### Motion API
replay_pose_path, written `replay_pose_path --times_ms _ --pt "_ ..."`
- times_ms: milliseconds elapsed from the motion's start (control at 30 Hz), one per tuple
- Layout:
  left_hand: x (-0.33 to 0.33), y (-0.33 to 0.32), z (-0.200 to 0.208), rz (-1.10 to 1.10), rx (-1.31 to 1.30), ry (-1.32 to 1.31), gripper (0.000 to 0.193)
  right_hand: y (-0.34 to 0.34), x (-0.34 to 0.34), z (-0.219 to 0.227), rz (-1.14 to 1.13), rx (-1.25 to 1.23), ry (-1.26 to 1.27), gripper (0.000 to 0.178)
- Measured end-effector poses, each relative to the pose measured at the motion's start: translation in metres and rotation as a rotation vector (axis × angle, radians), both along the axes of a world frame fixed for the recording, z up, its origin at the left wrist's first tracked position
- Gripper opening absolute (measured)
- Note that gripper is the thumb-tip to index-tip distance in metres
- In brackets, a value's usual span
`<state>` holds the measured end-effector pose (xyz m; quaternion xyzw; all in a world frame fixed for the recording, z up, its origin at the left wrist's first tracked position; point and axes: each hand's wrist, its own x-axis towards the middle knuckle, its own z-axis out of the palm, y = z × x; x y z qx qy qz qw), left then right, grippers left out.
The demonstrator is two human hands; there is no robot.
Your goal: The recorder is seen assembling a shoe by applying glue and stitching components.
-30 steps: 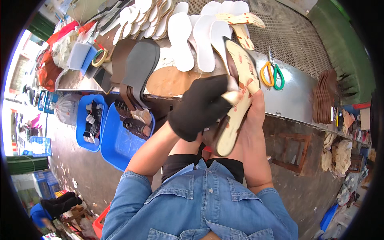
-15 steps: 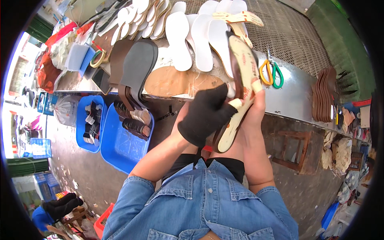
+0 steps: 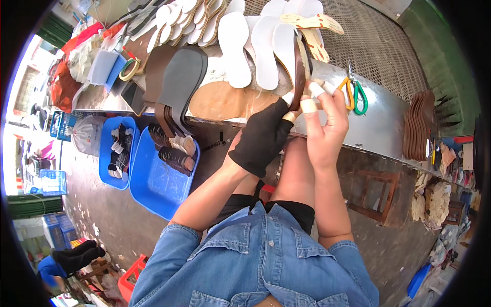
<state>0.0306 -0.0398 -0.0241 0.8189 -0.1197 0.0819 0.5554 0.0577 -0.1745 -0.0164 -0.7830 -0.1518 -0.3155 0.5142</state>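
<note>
A brown-edged insole [image 3: 298,69] is tilted nearly edge-on above the bench's front edge; its cream face is mostly turned out of sight. My left hand [image 3: 263,133], in a black glove with bare, taped fingertips, grips its near end. Close against the insole's right side is my right hand [image 3: 327,120], ungloved with white tape on several fingers. Its fingers are stretched and apart; whether their tips touch the insole I cannot tell. White insoles [image 3: 264,56] lie behind on the bench, with yellow-and-green-handled scissors [image 3: 356,94] to the right.
Dark soles [image 3: 180,77] and a tan insole sheet [image 3: 220,102] lie on the bench's left. Brown pieces [image 3: 418,123] stand stacked at its right end. Blue bins [image 3: 158,179] with bundled parts are on the floor left. A wooden stool [image 3: 378,194] stands under the bench.
The insole has turned from showing its cream face to nearly edge-on and moved away from my lap. My right hand has loosened from its side, fingers now spread.
</note>
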Motion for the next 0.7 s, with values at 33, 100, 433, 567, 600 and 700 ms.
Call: replay_pose_path --times_ms 33,100,433,567,600,700 --pt "0.000 0.000 -0.001 -0.001 -0.001 0.000 0.040 0.003 -0.003 0.005 0.058 -0.002 0.059 0.026" --pt "0.002 0.000 -0.002 0.078 0.115 -0.099 0.045 0.003 0.000 0.004 0.052 0.029 0.070 0.020" --pt "0.005 0.007 -0.005 0.130 0.231 -0.201 0.050 0.002 -0.001 0.006 0.322 0.229 0.453 0.008" --pt "0.001 0.008 0.000 0.010 -0.113 0.000 0.047 -0.001 -0.005 0.006 0.290 0.110 0.250 0.008" --pt "-0.001 0.009 0.002 -0.022 -0.149 0.030 0.046 -0.001 -0.006 0.007 0.290 0.110 0.252 0.008" --pt "-0.001 0.011 0.005 -0.023 -0.066 0.065 0.044 0.000 -0.007 0.011 0.350 0.193 0.331 0.008"
